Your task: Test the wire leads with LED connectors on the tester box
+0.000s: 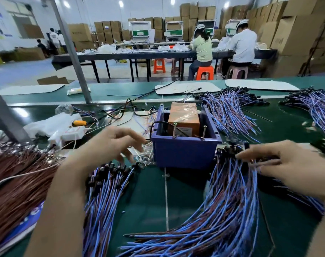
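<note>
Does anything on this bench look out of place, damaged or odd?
Nothing looks spilled or broken. The purple tester box looks improvised: two long screws stand up at its front rim, and a tape-wrapped orange block sits inside. Loose wires lie tangled behind it.

Tester box [184, 154]: one was there.
Screws [175, 129] on its front rim: two stood.
Seated workers [202, 47]: two sat.
White mats [187, 88]: three lay.
</note>
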A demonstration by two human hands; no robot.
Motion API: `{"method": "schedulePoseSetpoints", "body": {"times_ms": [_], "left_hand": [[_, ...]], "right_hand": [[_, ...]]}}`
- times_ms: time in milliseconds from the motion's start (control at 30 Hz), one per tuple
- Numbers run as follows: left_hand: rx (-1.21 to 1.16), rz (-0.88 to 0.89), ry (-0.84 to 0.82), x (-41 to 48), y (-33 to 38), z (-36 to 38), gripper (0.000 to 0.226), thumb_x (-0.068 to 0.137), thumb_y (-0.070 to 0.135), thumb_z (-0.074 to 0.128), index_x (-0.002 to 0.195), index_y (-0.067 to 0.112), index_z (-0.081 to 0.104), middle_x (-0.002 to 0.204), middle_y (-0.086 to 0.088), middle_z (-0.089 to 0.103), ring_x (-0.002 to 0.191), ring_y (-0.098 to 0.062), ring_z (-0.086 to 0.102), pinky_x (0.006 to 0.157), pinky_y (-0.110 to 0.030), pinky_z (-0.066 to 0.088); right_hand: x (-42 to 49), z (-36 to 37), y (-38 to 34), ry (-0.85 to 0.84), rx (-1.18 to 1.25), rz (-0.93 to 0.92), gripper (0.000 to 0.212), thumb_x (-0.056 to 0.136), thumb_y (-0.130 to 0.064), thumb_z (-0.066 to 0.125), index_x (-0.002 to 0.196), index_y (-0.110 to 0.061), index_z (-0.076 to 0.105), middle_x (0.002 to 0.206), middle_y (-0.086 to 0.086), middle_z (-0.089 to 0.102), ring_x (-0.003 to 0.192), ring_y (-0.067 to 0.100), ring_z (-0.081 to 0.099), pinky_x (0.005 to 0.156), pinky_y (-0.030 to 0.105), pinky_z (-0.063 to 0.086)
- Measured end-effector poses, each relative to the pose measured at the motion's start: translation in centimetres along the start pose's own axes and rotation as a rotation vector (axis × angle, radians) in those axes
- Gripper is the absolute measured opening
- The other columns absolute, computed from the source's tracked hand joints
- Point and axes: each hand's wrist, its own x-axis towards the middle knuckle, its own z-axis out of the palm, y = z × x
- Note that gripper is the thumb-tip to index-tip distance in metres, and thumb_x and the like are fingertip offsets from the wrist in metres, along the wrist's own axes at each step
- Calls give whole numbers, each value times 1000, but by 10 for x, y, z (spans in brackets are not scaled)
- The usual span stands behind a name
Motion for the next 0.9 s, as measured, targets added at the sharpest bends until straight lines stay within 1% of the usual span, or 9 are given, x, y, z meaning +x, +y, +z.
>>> {"method": "schedulePoseSetpoints", "body": {"times_ms": [67,133,267,367,467,633,733,800,900], "left_hand": [[323,-187,-50,8,-8,12,15,94,14,53,99,13,67,91,-13,73,63,-22,70,52,-22,53],[498,-318,-82,17,-22,25,20,93,17,59,110,7,60,97,-17,72,68,-27,71,61,-26,56],[628,-304,34,33,-32,47,33,85,13,67,116,9,57,106,-14,67,79,-27,70,65,-27,55],[722,-260,133,41,-44,55,35,82,16,65,117,19,61,118,-10,63,109,-27,60,93,-37,50],[593,-196,198,38,-36,50,33,81,14,66,113,23,67,109,-5,69,100,-25,62,89,-35,50],[51,79,276,14,10,33,28,83,2,69,106,17,69,89,-6,72,52,-13,62,55,-20,53],[-318,332,208,-10,44,33,21,82,4,68,97,17,69,90,-5,69,67,-18,71,65,-20,57],[-474,510,106,-23,60,38,14,81,7,66,93,15,66,91,-3,68,79,-22,72,74,-24,57],[-584,690,-17,-30,67,41,14,85,5,65,93,16,64,97,-6,67,89,-24,70,81,-27,54]], "right_hand": [[4,4,3,-63,-1,21,56,82,14,61,86,-41,73,87,-13,75,88,26,69,84,42,56],[7,5,4,-78,95,41,51,84,13,60,88,-36,74,88,-7,75,86,26,69,70,31,58],[11,10,2,-97,168,30,44,85,6,61,88,-36,75,87,-3,74,86,26,69,67,27,57],[13,13,-1,-108,158,11,38,89,1,60,93,-35,73,85,-5,74,90,27,68,68,27,54],[14,16,-9,-131,150,-16,30,91,-5,60,97,-32,70,85,-3,74,85,25,70,65,25,53],[9,26,-40,-186,387,-118,21,101,-16,44,107,-23,63,68,12,72,47,20,65,33,16,30],[8,35,-65,-164,605,-153,25,103,-27,37,114,-21,59,63,17,70,37,20,58,30,14,26],[7,44,-79,-255,716,-158,34,103,-36,35,115,-19,61,67,19,70,39,21,59,32,15,29],[9,50,-84,-332,744,-204,31,103,-23,34,109,-11,62,73,18,72,44,21,61,35,17,34]]}}
